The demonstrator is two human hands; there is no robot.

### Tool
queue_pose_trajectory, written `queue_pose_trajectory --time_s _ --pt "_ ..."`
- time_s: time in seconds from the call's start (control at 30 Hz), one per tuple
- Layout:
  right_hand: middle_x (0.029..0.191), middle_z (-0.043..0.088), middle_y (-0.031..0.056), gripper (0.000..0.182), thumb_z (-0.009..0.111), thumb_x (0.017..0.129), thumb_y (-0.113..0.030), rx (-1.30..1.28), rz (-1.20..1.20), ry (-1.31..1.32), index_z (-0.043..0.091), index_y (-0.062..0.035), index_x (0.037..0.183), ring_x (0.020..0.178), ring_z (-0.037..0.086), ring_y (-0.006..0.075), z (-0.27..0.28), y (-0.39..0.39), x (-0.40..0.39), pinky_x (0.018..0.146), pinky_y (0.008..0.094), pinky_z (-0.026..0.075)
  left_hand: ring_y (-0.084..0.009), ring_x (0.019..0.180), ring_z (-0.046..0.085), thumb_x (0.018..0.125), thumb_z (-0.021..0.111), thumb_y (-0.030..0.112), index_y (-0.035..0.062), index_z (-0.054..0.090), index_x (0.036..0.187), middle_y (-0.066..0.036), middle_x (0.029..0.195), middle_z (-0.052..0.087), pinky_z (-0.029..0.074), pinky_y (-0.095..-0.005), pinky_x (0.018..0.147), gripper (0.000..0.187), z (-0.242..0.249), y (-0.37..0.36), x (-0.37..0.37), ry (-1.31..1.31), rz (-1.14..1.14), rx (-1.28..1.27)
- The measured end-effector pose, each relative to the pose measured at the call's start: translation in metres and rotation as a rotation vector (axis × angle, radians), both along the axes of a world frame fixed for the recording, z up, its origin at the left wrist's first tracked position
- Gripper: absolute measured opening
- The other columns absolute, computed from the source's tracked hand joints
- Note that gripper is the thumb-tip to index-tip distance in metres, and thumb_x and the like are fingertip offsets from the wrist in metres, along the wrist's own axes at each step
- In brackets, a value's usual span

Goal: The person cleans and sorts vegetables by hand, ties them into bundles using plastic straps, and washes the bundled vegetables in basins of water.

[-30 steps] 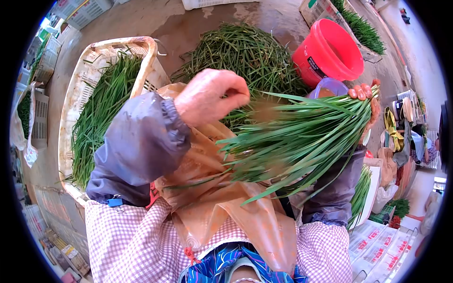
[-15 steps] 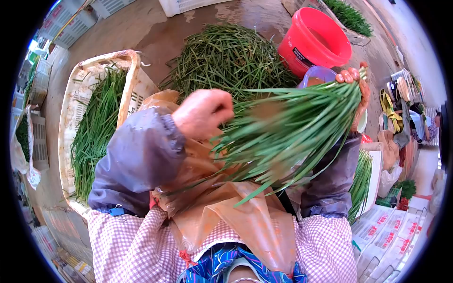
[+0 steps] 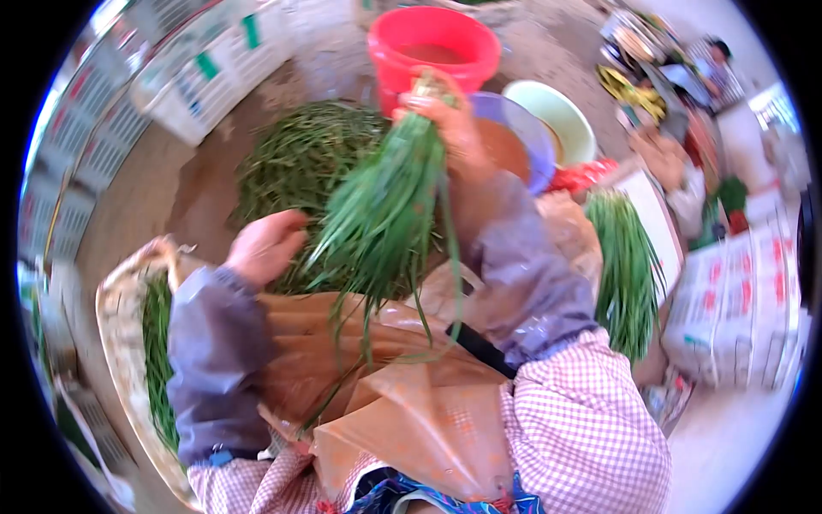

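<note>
My right hand (image 3: 449, 124) is closed around the pale stem ends of a bunch of garlic chives (image 3: 385, 201). The bunch is held up in front of me, its long green leaves hanging down toward my lap. To its left is my left hand (image 3: 265, 247), apart from the bunch, with its fingers curled together; motion blurs it, and whatever it may hold is hidden. Behind both hands a heap of loose green leaves (image 3: 308, 150) lies on the floor. A brown plastic apron (image 3: 342, 330) covers my lap, and a few leaves trail over it.
Beyond my right hand stand a red bucket (image 3: 390, 47), a purple basin (image 3: 535, 141) of brownish water and a pale green basin (image 3: 574, 120). More chives (image 3: 621, 274) lie at right. A dirty white crate (image 3: 120, 317) with greens is at left, white crates (image 3: 214, 86) behind.
My right hand has swung the bunch leftward and upright, so its leaves now hang down. My left hand has moved left and down, away from the leaves. The camera view has turned right.
</note>
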State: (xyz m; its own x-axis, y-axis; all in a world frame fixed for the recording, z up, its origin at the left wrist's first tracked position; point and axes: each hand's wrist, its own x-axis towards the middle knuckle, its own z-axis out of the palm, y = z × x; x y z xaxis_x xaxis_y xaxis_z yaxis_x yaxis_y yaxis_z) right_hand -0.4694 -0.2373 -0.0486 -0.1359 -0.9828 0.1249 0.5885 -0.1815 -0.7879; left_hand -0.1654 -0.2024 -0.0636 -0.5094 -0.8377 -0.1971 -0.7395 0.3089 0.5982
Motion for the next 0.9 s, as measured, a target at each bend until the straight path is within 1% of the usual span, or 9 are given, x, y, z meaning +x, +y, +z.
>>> queue_pose_trajectory --time_s 0.13,0.3,0.53,0.6,0.7,0.77,0.83,0.87,0.9 --pt "0.088 0.064 0.0066 0.044 0.073 0.063 -0.003 -0.060 -0.270 0.694 0.063 -0.0049 0.106 0.081 0.061 0.0151 -0.046 -0.032 0.002 0.075 0.0302 0.051 -0.0214 0.098 0.063 0.087 0.059 0.011 0.0013 0.060 0.117 -0.012 0.105 0.066 0.048 -0.0323 0.086 0.031 -0.005 -0.029 0.040 0.256 0.108 -0.137" --pt "0.091 0.061 0.0045 0.039 0.071 0.065 -0.004 -0.288 -0.123 0.584 0.061 -0.0027 0.103 0.083 0.058 0.0113 -0.013 -0.001 0.060 0.077 0.0263 0.049 -0.0248 0.127 0.044 0.082 0.073 0.033 0.0023 0.030 0.145 -0.016 0.139 0.044 0.034 -0.0359 0.105 0.082 0.052 -0.030 -0.037 0.756 -0.019 0.049" --pt "0.086 0.059 0.0021 0.040 0.068 0.067 -0.002 -0.213 -0.243 0.115 0.059 -0.0015 0.106 0.076 0.056 0.0092 0.053 0.014 0.030 0.067 0.0258 0.049 -0.0246 0.129 0.041 0.067 0.082 0.049 0.0042 0.012 0.150 -0.015 0.146 0.033 0.036 -0.0370 0.105 0.118 0.089 -0.011 -0.113 0.826 -0.203 0.262" --pt "0.084 0.059 0.0023 0.040 0.069 0.067 -0.001 -0.255 -0.254 0.018 0.060 -0.0019 0.106 0.073 0.056 0.0093 0.067 0.020 0.013 0.063 0.0262 0.049 -0.0217 0.104 0.058 0.064 0.084 0.049 0.0025 0.026 0.145 -0.011 0.128 0.051 0.049 -0.0351 0.089 0.110 0.078 -0.026 -0.099 0.555 -0.229 0.376" --pt "0.082 0.058 0.0025 0.041 0.069 0.061 -0.003 -0.293 -0.359 0.142 0.061 -0.0031 0.101 0.074 0.055 0.0122 0.083 0.028 -0.023 0.065 0.0265 0.048 -0.0200 0.093 0.061 0.071 0.080 0.044 0.0040 0.042 0.131 -0.009 0.113 0.058 0.051 -0.0336 0.083 0.081 0.048 -0.036 -0.101 0.608 -0.339 0.456" --pt "0.082 0.059 0.0032 0.041 0.071 0.057 -0.004 -0.301 -0.431 0.194 0.062 -0.0037 0.098 0.077 0.055 0.0137 0.103 0.038 -0.060 0.067 0.0262 0.047 -0.0233 0.102 0.058 0.086 0.061 0.028 0.0061 0.046 0.128 -0.009 0.114 0.058 0.049 -0.0383 0.092 0.049 0.017 -0.035 -0.100 0.585 -0.456 0.327" --pt "0.085 0.061 0.0053 0.050 0.075 0.065 -0.010 -0.276 -0.431 0.268 0.061 -0.0036 0.112 0.067 0.061 0.0160 0.134 0.052 -0.113 0.064 0.0323 0.053 -0.0262 0.117 0.051 0.091 0.051 0.013 0.0076 0.046 0.130 -0.008 0.121 0.056 0.043 -0.0438 0.103 0.040 0.008 -0.034 -0.115 0.749 -0.490 0.821" --pt "0.083 0.060 0.0039 0.058 0.076 0.064 -0.017 -0.331 -0.345 0.427 0.058 -0.0030 0.118 0.063 0.060 0.0126 0.152 0.061 -0.149 0.060 0.0262 0.053 -0.0259 0.119 0.050 0.090 0.055 0.012 0.0071 0.045 0.133 -0.009 0.124 0.055 0.041 -0.0436 0.104 0.045 0.011 -0.030 -0.123 0.682 -0.523 0.902" --pt "0.080 0.063 0.0100 0.055 0.061 0.087 -0.013 -0.480 -0.135 0.108 0.036 -0.0015 0.134 0.063 0.063 0.0208 0.166 0.065 -0.188 0.061 0.0313 0.056 -0.0257 0.122 0.048 0.088 0.059 0.011 0.0066 0.044 0.135 -0.010 0.128 0.054 0.040 -0.0434 0.105 0.050 0.024 -0.020 -0.138 0.609 -0.555 0.977"
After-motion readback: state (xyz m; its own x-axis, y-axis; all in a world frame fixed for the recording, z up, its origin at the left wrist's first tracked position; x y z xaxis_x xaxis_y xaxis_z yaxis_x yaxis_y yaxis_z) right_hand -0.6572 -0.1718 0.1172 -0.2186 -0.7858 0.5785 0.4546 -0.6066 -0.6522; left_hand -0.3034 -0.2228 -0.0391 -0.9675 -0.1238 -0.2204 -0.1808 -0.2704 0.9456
